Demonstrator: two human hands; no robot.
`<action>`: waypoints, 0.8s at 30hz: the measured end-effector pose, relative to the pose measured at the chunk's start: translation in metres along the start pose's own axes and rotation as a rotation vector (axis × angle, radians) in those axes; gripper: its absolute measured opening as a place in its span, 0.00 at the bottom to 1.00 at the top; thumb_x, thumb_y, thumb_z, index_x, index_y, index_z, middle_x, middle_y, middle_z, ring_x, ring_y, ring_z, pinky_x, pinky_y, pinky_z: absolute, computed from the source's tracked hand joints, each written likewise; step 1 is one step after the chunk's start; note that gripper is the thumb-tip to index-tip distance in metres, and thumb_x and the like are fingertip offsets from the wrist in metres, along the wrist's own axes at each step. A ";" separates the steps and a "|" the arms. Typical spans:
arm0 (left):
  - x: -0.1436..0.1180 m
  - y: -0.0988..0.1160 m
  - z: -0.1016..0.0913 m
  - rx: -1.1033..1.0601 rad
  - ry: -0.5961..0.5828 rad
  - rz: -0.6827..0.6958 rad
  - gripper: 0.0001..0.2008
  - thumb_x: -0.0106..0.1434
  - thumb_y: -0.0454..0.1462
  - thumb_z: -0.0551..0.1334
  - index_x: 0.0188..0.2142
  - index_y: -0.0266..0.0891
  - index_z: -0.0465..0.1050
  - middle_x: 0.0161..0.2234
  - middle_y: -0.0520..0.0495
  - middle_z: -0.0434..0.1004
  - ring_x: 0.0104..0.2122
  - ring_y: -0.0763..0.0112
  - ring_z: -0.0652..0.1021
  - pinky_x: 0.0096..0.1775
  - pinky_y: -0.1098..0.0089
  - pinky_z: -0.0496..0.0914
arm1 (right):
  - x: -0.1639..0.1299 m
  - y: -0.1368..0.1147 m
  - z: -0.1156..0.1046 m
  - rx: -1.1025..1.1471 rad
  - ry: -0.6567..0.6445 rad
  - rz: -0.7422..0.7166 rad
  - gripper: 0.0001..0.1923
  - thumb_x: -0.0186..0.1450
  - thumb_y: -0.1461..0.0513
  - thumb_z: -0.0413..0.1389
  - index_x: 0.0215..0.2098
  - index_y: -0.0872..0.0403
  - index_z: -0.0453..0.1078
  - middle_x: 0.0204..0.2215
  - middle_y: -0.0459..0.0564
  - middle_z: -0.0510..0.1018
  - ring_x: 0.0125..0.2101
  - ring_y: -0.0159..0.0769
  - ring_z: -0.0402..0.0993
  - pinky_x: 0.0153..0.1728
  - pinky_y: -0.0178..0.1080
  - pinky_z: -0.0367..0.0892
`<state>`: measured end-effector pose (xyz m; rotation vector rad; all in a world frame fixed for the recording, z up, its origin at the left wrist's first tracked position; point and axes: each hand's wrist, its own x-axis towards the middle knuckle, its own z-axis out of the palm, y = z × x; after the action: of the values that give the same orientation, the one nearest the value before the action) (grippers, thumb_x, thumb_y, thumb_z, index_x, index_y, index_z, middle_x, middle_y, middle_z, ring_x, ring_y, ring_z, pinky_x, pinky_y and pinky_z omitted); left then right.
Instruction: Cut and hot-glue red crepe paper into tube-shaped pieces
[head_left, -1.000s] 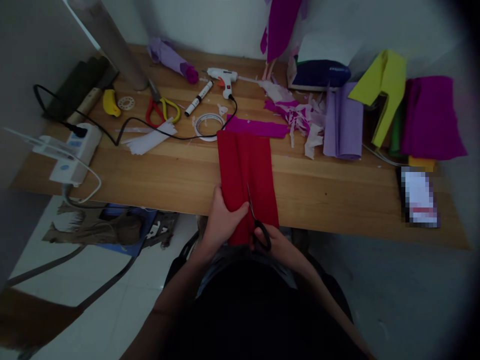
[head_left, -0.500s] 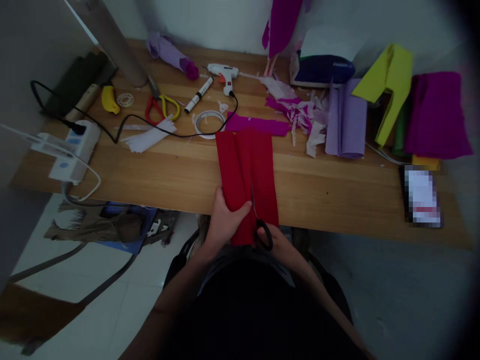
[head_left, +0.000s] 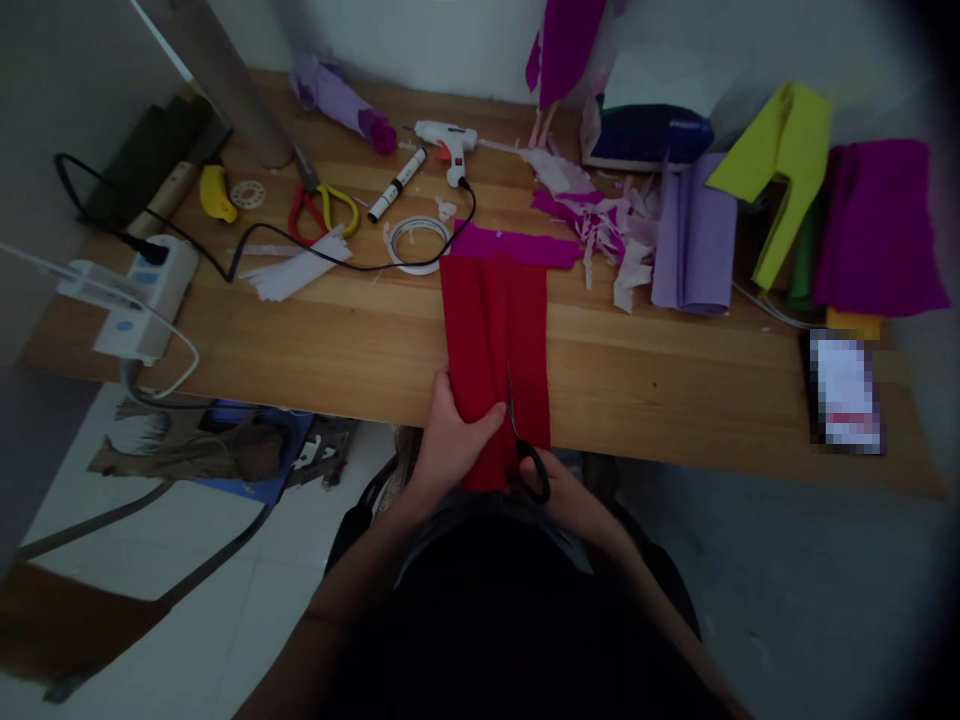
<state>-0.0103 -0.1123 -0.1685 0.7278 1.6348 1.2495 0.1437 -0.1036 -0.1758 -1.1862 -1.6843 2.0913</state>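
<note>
A red piece of crepe paper or cloth (head_left: 480, 330) lies over the front edge of the wooden table, partly slit lengthwise. My left hand (head_left: 450, 435) grips its left part, thumb on top and fingers underneath. In my right hand (head_left: 566, 490) is a pair of black-handled scissors (head_left: 535, 472), with fingers through the loops. The blades run up along the slit in the red piece, close to my left thumb. The lower blade is hidden by the red material. Just beyond its far end lies a magenta strip (head_left: 517, 246).
Behind are a roll of tape (head_left: 417, 246), a glue gun (head_left: 450, 142), a marker (head_left: 397, 186) and red-and-yellow-handled scissors (head_left: 326, 210). Paper scraps (head_left: 600, 225), a lilac folded sheet (head_left: 694, 240), an iron (head_left: 649, 138) and a phone (head_left: 846, 392) stand right. A power strip (head_left: 150, 300) lies left.
The red piece has shifted slightly right at its far end, and its right part looks narrower. My right hand and the scissors have moved slightly right; my left hand keeps its grip.
</note>
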 end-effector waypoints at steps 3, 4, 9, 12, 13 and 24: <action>-0.001 0.002 0.000 0.034 -0.027 0.023 0.26 0.53 0.37 0.66 0.49 0.38 0.59 0.49 0.40 0.72 0.48 0.60 0.75 0.53 0.58 0.68 | -0.001 -0.002 -0.003 0.023 -0.037 -0.006 0.35 0.58 0.32 0.43 0.27 0.55 0.63 0.24 0.47 0.69 0.24 0.30 0.61 0.26 0.34 0.61; -0.001 0.002 0.000 0.038 -0.032 0.027 0.26 0.53 0.37 0.66 0.50 0.38 0.59 0.49 0.40 0.72 0.48 0.60 0.75 0.53 0.58 0.68 | -0.001 -0.003 -0.003 0.027 -0.041 -0.009 0.34 0.58 0.32 0.43 0.28 0.54 0.63 0.24 0.47 0.69 0.24 0.30 0.61 0.27 0.35 0.62; -0.001 -0.001 0.000 0.032 -0.032 0.007 0.27 0.53 0.37 0.67 0.50 0.37 0.59 0.49 0.40 0.72 0.48 0.60 0.75 0.53 0.58 0.68 | -0.001 -0.005 0.000 0.012 0.004 -0.002 0.34 0.57 0.32 0.44 0.27 0.53 0.61 0.23 0.47 0.68 0.24 0.31 0.61 0.26 0.35 0.62; 0.000 -0.003 0.001 0.024 -0.021 -0.003 0.28 0.53 0.37 0.67 0.51 0.37 0.59 0.50 0.40 0.71 0.49 0.60 0.74 0.54 0.58 0.67 | -0.003 -0.005 0.004 0.006 0.064 0.015 0.34 0.57 0.31 0.43 0.25 0.53 0.60 0.21 0.46 0.66 0.23 0.31 0.60 0.24 0.34 0.61; -0.001 -0.004 0.001 0.018 -0.020 -0.001 0.28 0.53 0.37 0.67 0.51 0.37 0.58 0.50 0.40 0.71 0.50 0.60 0.74 0.55 0.58 0.67 | -0.003 -0.004 0.005 0.005 0.082 0.018 0.34 0.57 0.31 0.42 0.24 0.53 0.59 0.21 0.46 0.66 0.23 0.31 0.60 0.24 0.34 0.60; -0.002 -0.006 0.003 -0.053 -0.008 -0.017 0.28 0.55 0.40 0.67 0.52 0.38 0.59 0.52 0.39 0.71 0.51 0.59 0.74 0.56 0.57 0.65 | -0.001 0.002 0.011 0.018 0.162 0.023 0.35 0.57 0.31 0.43 0.19 0.53 0.57 0.17 0.44 0.62 0.19 0.28 0.56 0.21 0.34 0.54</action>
<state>-0.0064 -0.1144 -0.1738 0.6838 1.5926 1.2715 0.1379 -0.1132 -0.1770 -1.3363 -1.5832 1.9607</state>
